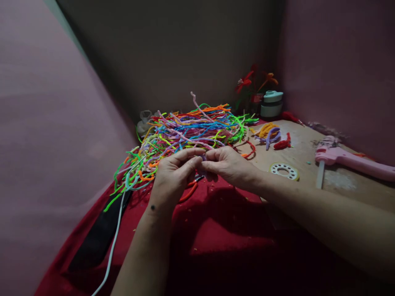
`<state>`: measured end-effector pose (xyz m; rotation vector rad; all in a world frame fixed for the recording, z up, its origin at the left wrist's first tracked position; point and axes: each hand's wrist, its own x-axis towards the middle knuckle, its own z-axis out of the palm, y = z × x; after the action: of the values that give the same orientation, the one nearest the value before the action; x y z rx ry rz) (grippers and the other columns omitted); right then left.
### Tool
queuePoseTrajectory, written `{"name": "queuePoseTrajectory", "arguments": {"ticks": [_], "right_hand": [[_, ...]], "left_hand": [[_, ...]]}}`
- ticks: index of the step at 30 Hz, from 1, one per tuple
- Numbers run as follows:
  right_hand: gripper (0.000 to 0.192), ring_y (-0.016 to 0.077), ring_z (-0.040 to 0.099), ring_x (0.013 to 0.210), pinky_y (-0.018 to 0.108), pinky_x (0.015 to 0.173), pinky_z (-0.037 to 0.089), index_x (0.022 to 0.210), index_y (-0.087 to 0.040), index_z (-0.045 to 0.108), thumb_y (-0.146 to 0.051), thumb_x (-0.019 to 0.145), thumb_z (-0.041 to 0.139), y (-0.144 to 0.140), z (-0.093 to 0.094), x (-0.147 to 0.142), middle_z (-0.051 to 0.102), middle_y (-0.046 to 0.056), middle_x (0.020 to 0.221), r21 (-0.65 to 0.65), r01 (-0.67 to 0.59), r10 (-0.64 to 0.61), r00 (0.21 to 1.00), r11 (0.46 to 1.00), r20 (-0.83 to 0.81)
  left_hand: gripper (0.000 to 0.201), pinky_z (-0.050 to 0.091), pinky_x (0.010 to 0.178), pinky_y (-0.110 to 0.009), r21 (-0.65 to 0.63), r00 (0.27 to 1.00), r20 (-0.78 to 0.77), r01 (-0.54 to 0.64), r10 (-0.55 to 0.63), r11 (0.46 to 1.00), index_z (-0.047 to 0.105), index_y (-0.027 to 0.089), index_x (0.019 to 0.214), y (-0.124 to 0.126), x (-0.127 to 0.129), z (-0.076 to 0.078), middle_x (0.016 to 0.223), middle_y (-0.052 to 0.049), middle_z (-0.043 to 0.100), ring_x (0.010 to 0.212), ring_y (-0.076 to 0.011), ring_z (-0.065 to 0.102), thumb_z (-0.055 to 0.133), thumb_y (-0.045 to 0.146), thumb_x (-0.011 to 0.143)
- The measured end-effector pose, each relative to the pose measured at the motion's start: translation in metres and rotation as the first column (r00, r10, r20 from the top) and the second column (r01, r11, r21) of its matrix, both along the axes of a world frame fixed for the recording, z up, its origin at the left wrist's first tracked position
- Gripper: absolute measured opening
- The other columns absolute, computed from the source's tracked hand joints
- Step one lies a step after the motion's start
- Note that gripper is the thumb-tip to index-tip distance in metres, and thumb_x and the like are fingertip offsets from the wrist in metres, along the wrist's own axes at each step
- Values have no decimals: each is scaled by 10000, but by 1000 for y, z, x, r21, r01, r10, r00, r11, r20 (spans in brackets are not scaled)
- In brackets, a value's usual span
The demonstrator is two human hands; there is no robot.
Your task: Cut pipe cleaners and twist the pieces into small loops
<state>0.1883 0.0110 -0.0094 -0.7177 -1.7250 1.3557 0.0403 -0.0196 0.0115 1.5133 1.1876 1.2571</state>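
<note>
My left hand [180, 166] and my right hand [226, 164] meet fingertip to fingertip over the red cloth [222, 222]. Both are closed in a pinch on a small purple pipe cleaner piece [203, 157], mostly hidden by the fingers. Just behind them lies a big tangled heap of pipe cleaners [197, 127] in many colours. Below my fingers, partly covered by the left hand, is a tool with red-orange handles [189, 192]; its kind is unclear.
On the brown board [304, 139] at right are a pink glue gun [352, 160], a white tape roll [284, 170], purple and yellow pipe cleaner bundles [269, 133] and a red piece [283, 142]. A lidded jar [272, 103] stands behind. A white cable [115, 236] crosses a black object [95, 242] at left.
</note>
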Motion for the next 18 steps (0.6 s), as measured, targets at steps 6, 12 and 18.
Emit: {"name": "queuePoseTrajectory", "arguments": {"ticks": [6, 12, 18], "right_hand": [[268, 57, 317, 494, 233, 487, 224, 602, -121, 576, -358, 720, 621, 0, 1, 1, 422, -48, 522, -24, -24, 25, 996, 999, 80], [298, 69, 291, 533, 244, 522, 227, 578, -136, 538, -369, 760, 574, 2, -2, -1, 383, -47, 548, 63, -12, 8, 998, 998, 61], [288, 74, 300, 534, 243, 530, 246, 579, -139, 526, -321, 802, 506, 3, -3, -1, 377, -44, 548, 152, 58, -77, 989, 987, 124]], "left_hand": [[130, 275, 362, -147, -50, 999, -40, -9, 7, 999, 609, 152, 734, 1, -4, 1, 470, 56, 470, 381, -42, 376, 647, 277, 724], [102, 372, 457, -180, 316, 904, -369, -96, 216, 944, 562, 167, 711, 4, -5, -5, 569, 26, 515, 488, -78, 456, 549, 241, 779], [84, 414, 553, -203, 549, 762, -515, -59, 394, 833, 576, 166, 745, 5, -2, -8, 644, 3, 566, 576, -99, 517, 522, 203, 796]]}}
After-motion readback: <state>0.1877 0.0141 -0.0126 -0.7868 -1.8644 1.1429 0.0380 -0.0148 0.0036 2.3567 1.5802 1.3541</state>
